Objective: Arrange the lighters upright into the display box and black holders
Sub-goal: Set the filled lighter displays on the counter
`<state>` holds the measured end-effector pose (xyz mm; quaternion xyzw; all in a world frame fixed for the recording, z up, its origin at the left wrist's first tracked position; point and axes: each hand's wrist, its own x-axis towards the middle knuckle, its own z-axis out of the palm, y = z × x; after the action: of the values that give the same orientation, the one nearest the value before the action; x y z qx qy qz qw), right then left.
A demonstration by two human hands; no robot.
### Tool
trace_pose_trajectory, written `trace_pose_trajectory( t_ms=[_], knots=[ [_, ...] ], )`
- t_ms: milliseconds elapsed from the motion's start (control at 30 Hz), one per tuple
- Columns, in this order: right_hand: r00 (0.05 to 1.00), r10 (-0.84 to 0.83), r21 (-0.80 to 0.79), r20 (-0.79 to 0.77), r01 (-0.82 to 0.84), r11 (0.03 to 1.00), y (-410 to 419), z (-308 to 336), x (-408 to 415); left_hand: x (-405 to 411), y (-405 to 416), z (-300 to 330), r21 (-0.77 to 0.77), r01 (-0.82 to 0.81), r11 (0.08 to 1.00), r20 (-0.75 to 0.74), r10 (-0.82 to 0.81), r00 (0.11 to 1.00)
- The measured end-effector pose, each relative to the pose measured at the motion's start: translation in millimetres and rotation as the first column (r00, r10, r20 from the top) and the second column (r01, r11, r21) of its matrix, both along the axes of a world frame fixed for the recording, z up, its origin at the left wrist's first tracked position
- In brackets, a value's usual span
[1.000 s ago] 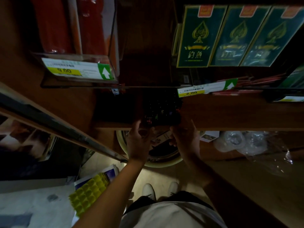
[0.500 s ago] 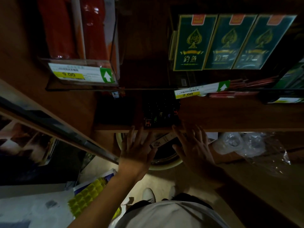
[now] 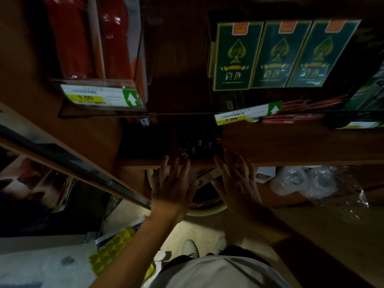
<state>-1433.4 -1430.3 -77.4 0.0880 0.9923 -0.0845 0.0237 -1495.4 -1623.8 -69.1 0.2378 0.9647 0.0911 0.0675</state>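
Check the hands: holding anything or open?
Open. Left hand and right hand both show spread fingers and nothing in them, just short of the dark lighter display box.

Dim light here, most of it falling on the pale floor (image 3: 199, 229) below. A dark wooden shelf (image 3: 291, 146) runs across, its front edge catching a faint glow. Above it, three green boxes (image 3: 276, 57) stand side by side, and a clear case of red packs (image 3: 93, 42) sits left. Yellow price tags (image 3: 89, 98) hang along the shelf edges.
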Motion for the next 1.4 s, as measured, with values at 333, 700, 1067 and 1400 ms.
trace_pose_trajectory(
  t_ms=[333, 700, 1067, 1400],
  knots=[
    [1.0, 0.009, -0.026, 0.017, -0.009, 1.0, -6, 6, -11, -13, -1, -11, -0.109, 0.033, 0.993, -0.097, -0.043, 0.994],
    [0.992, -0.116, -0.077, 0.057, 0.121, 0.99, 7, 5, 61, 44, -6, -25, -0.019, 0.337, 0.941, -0.011, -0.337, 0.941],
    [0.773, -0.632, -0.052, 0.062, 0.635, 0.771, 90, 18, 225, 91, 179, 0, -0.024, 0.775, 0.631, 0.025, -0.775, 0.631],
    [0.429, -0.897, -0.041, -0.103, 0.899, 0.435, 192, 53, 427, 279, 389, 54, -0.056, 0.956, 0.286, -0.01, -0.958, 0.286]
  ],
)
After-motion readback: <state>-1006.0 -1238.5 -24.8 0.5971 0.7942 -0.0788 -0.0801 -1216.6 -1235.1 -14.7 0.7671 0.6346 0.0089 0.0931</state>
